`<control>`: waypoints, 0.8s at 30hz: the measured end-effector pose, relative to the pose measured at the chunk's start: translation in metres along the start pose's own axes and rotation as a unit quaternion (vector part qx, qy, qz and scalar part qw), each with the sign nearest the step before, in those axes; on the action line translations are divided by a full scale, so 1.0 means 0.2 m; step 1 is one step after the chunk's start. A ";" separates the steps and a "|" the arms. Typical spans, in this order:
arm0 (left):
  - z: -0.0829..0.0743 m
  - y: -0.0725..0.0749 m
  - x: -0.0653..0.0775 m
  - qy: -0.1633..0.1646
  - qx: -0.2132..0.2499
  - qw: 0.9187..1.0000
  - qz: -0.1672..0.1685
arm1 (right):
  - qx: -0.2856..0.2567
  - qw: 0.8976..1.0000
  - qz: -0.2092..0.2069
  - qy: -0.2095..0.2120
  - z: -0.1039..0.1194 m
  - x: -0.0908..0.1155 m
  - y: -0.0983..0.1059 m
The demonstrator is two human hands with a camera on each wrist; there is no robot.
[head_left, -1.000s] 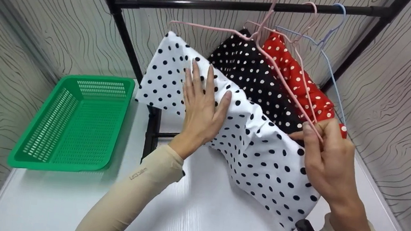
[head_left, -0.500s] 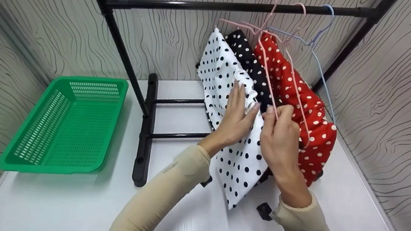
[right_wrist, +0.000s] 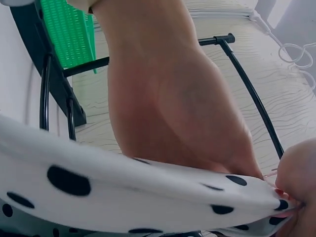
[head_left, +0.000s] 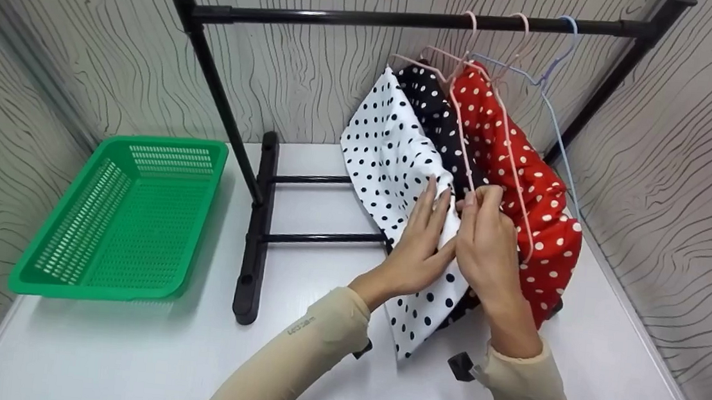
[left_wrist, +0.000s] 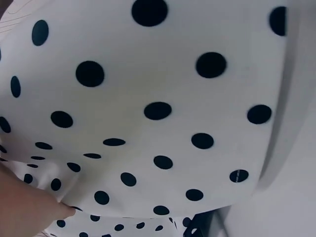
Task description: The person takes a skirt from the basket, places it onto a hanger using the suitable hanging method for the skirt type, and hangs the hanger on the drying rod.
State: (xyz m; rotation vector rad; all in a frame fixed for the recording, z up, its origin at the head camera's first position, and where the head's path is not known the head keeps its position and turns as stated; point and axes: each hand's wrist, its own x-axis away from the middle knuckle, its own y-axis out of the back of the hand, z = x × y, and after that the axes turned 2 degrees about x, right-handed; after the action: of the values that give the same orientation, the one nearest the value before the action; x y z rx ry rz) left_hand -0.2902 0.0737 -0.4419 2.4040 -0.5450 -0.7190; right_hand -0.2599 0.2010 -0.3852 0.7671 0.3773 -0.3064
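A white garment with black dots (head_left: 393,139) hangs slantwise from a pink hanger (head_left: 462,129), whose hook sits over the black rail. My left hand (head_left: 417,250) lies on the garment's near part with fingers straight. Right beside it, my right hand (head_left: 487,247) pinches the hanger's near arm at the garment's top edge. The right wrist view shows bunched white cloth (right_wrist: 197,197) meeting fingertips and a bit of pink. Dotted cloth (left_wrist: 158,89) fills most of the left wrist view.
Behind hang a black garment with white dots (head_left: 432,97), a red dotted garment (head_left: 539,242), another pink hanger (head_left: 514,156) and a blue hanger (head_left: 556,121). The black rack (head_left: 346,17) stands on a white table (head_left: 123,360). A green basket (head_left: 198,238) stands at left.
The garment's far end has swung right toward the others, and both hands have moved with it. The pink hanger's hook has come down onto the rail. My left hand has slid nearer.
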 end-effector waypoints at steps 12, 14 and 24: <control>0.02 0.04 0.06 0.000 0.016 1.000 0.009 | 0.046 0.999 0.026 -0.012 0.03 0.04 0.03; 0.02 0.05 0.06 0.004 0.021 1.000 0.017 | 0.049 0.998 0.039 -0.020 0.03 0.04 0.05; 0.07 0.16 0.14 0.002 0.013 0.995 0.095 | 0.032 0.999 -0.035 -0.002 0.23 0.18 0.18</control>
State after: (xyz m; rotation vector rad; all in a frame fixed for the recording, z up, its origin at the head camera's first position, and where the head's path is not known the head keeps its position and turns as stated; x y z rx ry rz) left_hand -0.2842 0.0290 -0.4415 2.3364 -0.7733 -0.6271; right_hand -0.2034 0.1868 -0.3487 0.8171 0.3925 -0.3865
